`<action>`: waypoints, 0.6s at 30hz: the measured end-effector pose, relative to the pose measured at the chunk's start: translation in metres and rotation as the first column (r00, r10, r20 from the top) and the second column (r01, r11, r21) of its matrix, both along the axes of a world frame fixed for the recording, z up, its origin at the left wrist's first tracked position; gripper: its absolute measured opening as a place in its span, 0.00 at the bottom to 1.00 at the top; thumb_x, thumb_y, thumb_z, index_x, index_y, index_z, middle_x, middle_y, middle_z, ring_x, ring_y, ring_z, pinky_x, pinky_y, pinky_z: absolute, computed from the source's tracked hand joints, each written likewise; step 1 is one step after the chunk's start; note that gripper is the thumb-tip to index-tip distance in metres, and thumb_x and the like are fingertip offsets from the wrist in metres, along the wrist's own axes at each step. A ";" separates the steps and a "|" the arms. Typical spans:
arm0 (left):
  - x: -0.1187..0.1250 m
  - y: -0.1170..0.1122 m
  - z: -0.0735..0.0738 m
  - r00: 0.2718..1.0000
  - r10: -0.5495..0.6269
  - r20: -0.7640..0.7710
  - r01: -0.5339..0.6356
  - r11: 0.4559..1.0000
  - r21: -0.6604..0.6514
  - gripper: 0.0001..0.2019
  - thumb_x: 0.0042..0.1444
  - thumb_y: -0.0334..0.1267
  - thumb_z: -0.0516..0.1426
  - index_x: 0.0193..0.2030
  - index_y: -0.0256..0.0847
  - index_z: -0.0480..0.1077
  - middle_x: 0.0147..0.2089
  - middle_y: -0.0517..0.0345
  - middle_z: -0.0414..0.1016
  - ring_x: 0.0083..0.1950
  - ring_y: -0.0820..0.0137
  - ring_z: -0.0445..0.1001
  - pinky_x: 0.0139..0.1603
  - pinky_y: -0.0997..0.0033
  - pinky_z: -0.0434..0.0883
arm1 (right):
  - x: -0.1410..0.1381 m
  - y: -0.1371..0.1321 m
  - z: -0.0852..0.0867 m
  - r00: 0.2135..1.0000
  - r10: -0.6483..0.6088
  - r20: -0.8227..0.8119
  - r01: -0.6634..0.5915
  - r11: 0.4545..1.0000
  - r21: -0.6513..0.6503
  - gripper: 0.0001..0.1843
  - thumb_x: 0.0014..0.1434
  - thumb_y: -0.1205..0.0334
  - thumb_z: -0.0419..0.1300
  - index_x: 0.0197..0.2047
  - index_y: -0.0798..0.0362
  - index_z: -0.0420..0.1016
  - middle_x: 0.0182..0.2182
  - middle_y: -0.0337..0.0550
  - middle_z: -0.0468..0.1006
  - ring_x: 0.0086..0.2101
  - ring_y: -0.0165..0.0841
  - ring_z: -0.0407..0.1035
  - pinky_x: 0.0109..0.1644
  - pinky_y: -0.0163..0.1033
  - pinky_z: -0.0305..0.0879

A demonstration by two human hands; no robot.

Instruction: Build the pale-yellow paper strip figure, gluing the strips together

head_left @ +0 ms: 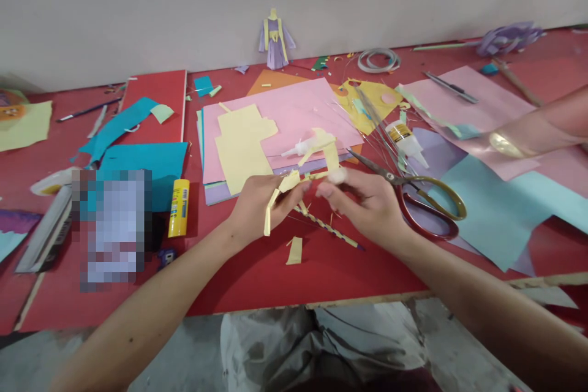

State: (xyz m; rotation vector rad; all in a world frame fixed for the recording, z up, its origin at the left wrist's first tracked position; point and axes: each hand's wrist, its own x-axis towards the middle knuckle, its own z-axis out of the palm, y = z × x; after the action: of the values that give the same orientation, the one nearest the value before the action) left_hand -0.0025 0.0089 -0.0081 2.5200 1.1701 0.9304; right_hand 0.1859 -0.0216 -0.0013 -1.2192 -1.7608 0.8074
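My left hand (257, 205) is closed on a folded pale yellow paper piece (289, 181), whose narrow end hangs over the back of the fingers. A thin yellow paper strip (318, 176) runs from there to my right hand (370, 199), whose thumb and fingertips close at its other end. By the right fingertips is a small whitish round thing (337, 176), too blurred to name. Beneath both hands lies a yellow-and-dark spiral-striped stick (333, 229). Just beyond them, a white glue bottle with a nozzle (310, 144) rests on pink paper (294, 107), partly behind a yellow strip.
Scissors (413, 187) lie right of my right hand, near another glue bottle (407, 139). A glue stick (179, 208) stands left. Another person's hand (487, 142) reaches in from the right. A paper dress figure (276, 40) leans on the wall. Yellow scrap (294, 251) lies in front.
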 end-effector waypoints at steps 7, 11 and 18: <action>-0.002 -0.005 -0.001 0.967 -0.010 -0.254 0.058 0.982 0.180 0.16 0.63 0.40 0.49 0.27 0.37 0.69 0.19 0.60 0.68 0.20 0.74 0.64 0.23 0.73 0.54 | -0.004 -0.001 -0.007 0.988 -0.091 0.127 0.072 0.986 0.147 0.13 0.55 0.53 0.65 0.38 0.51 0.71 0.23 0.36 0.71 0.24 0.29 0.64 0.29 0.35 0.62; -0.003 -0.008 -0.001 0.934 -0.030 -0.357 0.104 0.976 0.191 0.13 0.62 0.37 0.49 0.31 0.36 0.70 0.22 0.58 0.72 0.22 0.72 0.69 0.23 0.74 0.54 | -0.008 -0.002 -0.010 0.977 -0.050 0.206 0.004 0.976 0.218 0.11 0.58 0.53 0.62 0.36 0.52 0.72 0.21 0.36 0.70 0.22 0.27 0.63 0.28 0.33 0.59; -0.004 -0.007 -0.001 0.914 -0.021 -0.406 0.117 0.970 0.214 0.10 0.61 0.38 0.50 0.32 0.38 0.68 0.21 0.59 0.72 0.22 0.69 0.70 0.22 0.72 0.55 | -0.006 -0.003 -0.014 0.961 -0.077 0.265 -0.014 0.945 0.328 0.13 0.57 0.51 0.63 0.35 0.52 0.70 0.20 0.34 0.70 0.20 0.25 0.61 0.26 0.32 0.59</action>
State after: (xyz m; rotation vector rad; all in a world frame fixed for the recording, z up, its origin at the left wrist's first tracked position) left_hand -0.0062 0.0020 -0.0094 3.0286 1.1162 0.5739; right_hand 0.1802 -0.0248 -0.0156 -1.1698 -1.9969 0.3141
